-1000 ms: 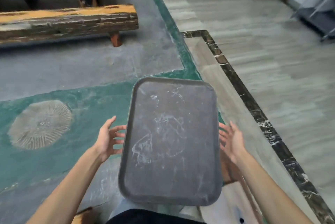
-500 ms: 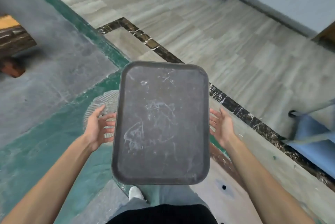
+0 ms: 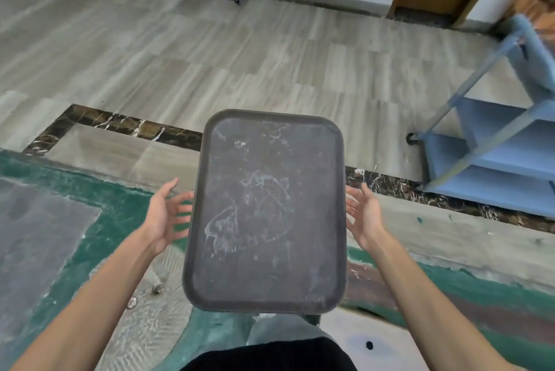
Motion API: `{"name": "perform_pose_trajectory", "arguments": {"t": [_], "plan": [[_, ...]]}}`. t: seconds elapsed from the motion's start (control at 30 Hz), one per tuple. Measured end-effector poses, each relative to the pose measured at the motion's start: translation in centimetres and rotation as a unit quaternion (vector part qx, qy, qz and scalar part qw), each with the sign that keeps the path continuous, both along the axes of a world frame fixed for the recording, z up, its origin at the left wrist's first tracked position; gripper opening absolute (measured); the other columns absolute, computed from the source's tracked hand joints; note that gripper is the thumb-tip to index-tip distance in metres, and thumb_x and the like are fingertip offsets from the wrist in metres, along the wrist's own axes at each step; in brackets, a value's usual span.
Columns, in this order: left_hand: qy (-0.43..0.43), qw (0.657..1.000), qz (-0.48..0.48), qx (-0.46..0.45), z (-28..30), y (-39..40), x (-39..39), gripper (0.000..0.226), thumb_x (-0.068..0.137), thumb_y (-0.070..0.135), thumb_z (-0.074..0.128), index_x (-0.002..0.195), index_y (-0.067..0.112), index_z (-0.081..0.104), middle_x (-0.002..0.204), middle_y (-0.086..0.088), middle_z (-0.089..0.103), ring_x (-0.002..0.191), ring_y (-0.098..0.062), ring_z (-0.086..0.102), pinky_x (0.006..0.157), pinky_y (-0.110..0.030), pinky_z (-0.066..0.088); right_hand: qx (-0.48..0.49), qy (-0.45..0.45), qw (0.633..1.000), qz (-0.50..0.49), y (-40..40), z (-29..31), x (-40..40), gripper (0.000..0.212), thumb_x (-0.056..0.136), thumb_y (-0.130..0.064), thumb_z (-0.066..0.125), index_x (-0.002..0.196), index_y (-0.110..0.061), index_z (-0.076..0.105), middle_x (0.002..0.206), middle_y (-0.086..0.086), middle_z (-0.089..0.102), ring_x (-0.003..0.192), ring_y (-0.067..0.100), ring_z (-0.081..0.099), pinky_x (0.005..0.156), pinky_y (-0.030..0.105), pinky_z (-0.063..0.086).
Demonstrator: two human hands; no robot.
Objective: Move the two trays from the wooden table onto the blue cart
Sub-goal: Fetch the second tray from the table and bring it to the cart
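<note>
Dark tray [image 3: 265,211] held level between both hands: left hand [image 3: 163,214], right hand [image 3: 365,216], each grip closed on long edge. Blue cart [image 3: 492,145] right, well apart.

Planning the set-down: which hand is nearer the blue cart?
Right. The right hand supports the tray's right edge, on the side facing the blue cart; the left hand is at the tray's far left edge.

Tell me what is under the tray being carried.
Under the tray, the fingers of the left hand and right hand reach beneath its long edges. Below lies green and grey floor. Fingertips and any second tray are hidden.
</note>
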State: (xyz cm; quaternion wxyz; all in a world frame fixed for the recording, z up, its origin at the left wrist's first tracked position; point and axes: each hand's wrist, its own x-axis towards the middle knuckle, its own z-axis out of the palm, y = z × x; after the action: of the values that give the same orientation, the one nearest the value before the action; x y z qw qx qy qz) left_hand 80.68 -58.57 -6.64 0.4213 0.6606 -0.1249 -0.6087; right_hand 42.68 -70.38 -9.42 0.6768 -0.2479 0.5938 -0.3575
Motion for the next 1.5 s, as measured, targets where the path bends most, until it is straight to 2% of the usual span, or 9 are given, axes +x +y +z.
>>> {"name": "perform_pose_trajectory", "arguments": {"t": [0.1,0.3,0.5,0.83,1.1,1.2,1.3,1.4,1.5], "plan": [[-0.010,0.999,-0.048,0.000,-0.1,-7.4,-2.0,0.067,0.076,0.073,0.041,0.113,0.020,0.063,0.083,-0.006,0.050,0.075,-0.021,0.048,0.069,-0.036,0.036,-0.001,0.006,0.998,-0.058,-3.7,0.2,-3.0,0.046,0.101,-0.052,0.035,0.108,-0.020,0.067,0.097,0.003,0.064,0.093,0.018,0.057,0.081,0.035,0.043],[0.003,0.988,-0.156,0.003,-0.6,-20.2,-7.7,0.073,0.067,0.077,0.049,0.110,0.021,0.068,0.088,-0.005,0.051,0.076,-0.021,0.047,0.066,-0.035,0.038,-0.001,0.006,0.986,-0.165,-8.5,0.6,-10.2,0.042,0.100,-0.053,0.037,0.099,-0.022,0.066,0.088,0.000,0.063,0.084,0.017,0.056,0.072,0.033,0.042],[0.018,0.971,-0.236,0.014,-2.3,-32.6,-15.2,0.069,0.079,0.066,0.046,0.123,0.016,0.065,0.105,-0.010,0.051,0.084,-0.024,0.050,0.072,-0.038,0.041,0.013,0.005,0.961,-0.276,-12.9,-0.2,-17.0,0.046,0.103,-0.050,0.031,0.111,-0.019,0.064,0.089,0.002,0.061,0.084,0.018,0.057,0.072,0.034,0.041],[0.019,0.932,-0.361,0.031,-1.8,-51.3,-28.7,0.055,0.081,0.060,0.049,0.108,0.018,0.072,0.087,-0.002,0.058,0.080,-0.022,0.053,0.074,-0.038,0.042,0.022,0.009,0.898,-0.439,-19.5,1.0,-25.9,0.053,0.103,-0.050,0.030,0.120,-0.015,0.066,0.063,-0.005,0.052,0.068,0.015,0.050,0.069,0.036,0.036],[-0.001,0.884,-0.468,0.016,0.6,-58.1,-41.9,0.052,0.087,0.055,0.046,0.112,0.017,0.069,0.092,-0.002,0.054,0.080,-0.020,0.050,0.078,-0.039,0.042,0.003,0.007,0.847,-0.531,-18.8,2.3,-33.7,0.034,0.096,-0.047,0.045,0.105,-0.023,0.068,0.074,-0.002,0.042,0.071,0.016,0.045,0.071,0.036,0.036],[-0.011,0.863,-0.506,0.007,1.2,-59.2,-48.1,0.047,0.087,0.053,0.049,0.114,0.019,0.069,0.093,-0.001,0.052,0.082,-0.020,0.049,0.074,-0.037,0.043,0.004,0.022,0.834,-0.551,-17.9,2.5,-37.3,0.026,0.084,-0.035,0.054,0.096,-0.027,0.075,0.074,-0.003,0.056,0.069,0.013,0.052,0.070,0.033,0.041],[-0.020,0.837,-0.546,-0.007,1.5,-60.1,-55.0,0.043,0.086,0.052,0.052,0.112,0.022,0.069,0.093,0.000,0.052,0.085,-0.019,0.050,0.079,-0.039,0.043,0.008,0.045,0.825,-0.563,-17.0,2.6,-41.9,0.036,0.086,-0.017,0.050,0.113,-0.026,0.072,0.072,-0.011,0.070,0.071,0.008,0.059,0.069,0.030,0.043],[-0.025,0.816,-0.576,-0.028,1.0,-60.9,-62.4,0.036,0.086,0.047,0.055,0.108,0.024,0.070,0.088,0.003,0.053,0.078,-0.015,0.049,0.077,-0.035,0.043,0.020,0.079,0.811,-0.579,-16.8,2.2,-47.7,0.046,0.088,-0.005,0.045,0.125,-0.026,0.064,0.090,-0.005,0.073,0.084,0.012,0.062,0.069,0.029,0.045],[-0.072,0.803,-0.585,-0.088,-0.2,-61.2,-70.4,0.024,0.090,0.026,0.056,0.108,0.025,0.071,0.083,0.008,0.065,0.071,-0.010,0.055,0.067,-0.029,0.047,0.024,0.112,0.796,-0.595,-17.3,1.0,-54.3,0.051,0.090,0.003,0.043,0.129,-0.023,0.061,0.091,0.000,0.068,0.076,0.015,0.057,0.062,0.030,0.040]]}}
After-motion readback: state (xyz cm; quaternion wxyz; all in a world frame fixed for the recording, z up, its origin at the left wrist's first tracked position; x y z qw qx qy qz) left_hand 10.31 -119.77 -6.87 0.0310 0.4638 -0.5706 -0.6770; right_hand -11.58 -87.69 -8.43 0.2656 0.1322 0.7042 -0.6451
